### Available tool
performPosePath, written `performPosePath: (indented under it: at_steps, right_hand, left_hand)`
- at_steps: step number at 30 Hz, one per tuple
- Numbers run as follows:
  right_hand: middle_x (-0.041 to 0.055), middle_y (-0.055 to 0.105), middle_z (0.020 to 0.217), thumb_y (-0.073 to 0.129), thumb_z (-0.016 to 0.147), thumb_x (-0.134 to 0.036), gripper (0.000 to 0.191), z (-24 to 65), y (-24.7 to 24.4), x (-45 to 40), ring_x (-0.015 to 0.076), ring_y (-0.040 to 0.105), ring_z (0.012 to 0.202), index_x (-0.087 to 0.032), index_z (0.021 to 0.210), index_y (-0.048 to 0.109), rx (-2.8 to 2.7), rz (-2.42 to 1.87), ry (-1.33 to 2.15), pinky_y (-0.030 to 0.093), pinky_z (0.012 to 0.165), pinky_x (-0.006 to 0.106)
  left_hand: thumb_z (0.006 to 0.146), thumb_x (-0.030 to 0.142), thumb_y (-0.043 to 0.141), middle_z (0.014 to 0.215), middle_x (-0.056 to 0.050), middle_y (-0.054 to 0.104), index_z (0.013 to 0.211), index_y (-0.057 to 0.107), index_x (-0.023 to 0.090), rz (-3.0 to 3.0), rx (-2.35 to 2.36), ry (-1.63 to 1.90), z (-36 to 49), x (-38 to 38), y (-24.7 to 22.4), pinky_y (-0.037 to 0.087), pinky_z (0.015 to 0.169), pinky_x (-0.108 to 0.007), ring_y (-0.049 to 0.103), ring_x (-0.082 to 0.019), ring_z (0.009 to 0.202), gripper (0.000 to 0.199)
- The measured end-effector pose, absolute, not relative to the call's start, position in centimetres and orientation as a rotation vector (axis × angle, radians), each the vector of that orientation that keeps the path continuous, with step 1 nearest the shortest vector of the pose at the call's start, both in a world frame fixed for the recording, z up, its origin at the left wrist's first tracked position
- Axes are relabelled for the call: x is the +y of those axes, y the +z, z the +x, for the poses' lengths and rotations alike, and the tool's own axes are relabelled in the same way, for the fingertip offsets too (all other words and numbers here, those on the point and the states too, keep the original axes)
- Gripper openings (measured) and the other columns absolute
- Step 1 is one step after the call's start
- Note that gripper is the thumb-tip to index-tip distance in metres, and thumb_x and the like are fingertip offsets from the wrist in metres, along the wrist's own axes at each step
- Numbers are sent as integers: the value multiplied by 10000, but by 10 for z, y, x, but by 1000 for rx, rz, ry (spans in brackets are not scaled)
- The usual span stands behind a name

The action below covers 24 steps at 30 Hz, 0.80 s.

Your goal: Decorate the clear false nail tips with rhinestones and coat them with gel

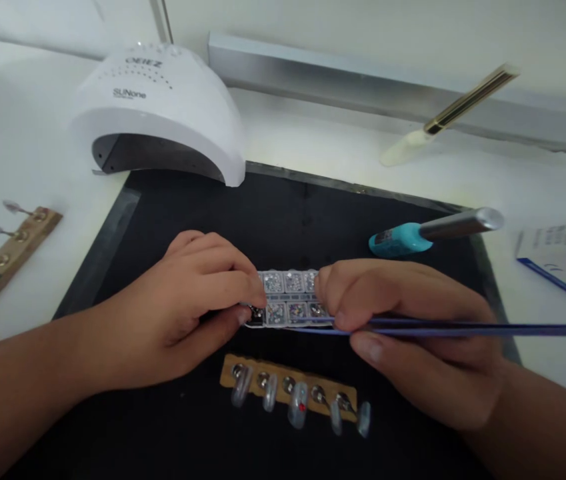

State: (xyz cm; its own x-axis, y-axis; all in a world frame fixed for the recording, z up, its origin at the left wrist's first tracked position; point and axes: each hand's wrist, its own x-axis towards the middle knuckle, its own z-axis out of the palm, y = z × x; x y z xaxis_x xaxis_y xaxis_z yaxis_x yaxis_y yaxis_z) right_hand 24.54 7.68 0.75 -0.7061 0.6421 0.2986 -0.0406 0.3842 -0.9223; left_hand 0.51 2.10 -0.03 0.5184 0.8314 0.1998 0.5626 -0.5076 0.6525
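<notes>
A clear compartment box of rhinestones [287, 299] lies on the black mat, its small cells full of glittering stones. My left hand [207, 293] closes its thumb and fingers on the box's left end. Between the thumb and fingers of my right hand [413, 320] is a pair of purple tweezers [527, 329], the tips reaching over the box's lower edge. My right fingers also touch or cover the box's right end. Nearer to me, a wooden strip [275, 387] carries several false nails on round metal holders; the middle nail [299, 407] bears a red stone.
A white nail lamp [163, 107] stands at the back left. A turquoise polish bottle [397, 240] and a pale bottle with a gold cap [407, 147] are at the right. Another nail stand [13, 260] lies far left; a printed white packet [563, 257] lies far right.
</notes>
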Motion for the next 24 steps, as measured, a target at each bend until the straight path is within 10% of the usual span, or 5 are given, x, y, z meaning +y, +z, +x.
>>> performPosePath:
  at_steps: [24]
  right_hand:
    - [19, 594, 750, 502, 839, -48, 166, 239, 5, 85, 121, 580, 690, -176, 943, 524, -2485, -275, 975, 487, 589, 241]
  left_hand:
    - [911, 49, 480, 1056, 55, 672, 1026, 564, 241, 2158, 1147, 666, 8, 24, 0, 340, 895, -378, 578, -148, 1007, 240]
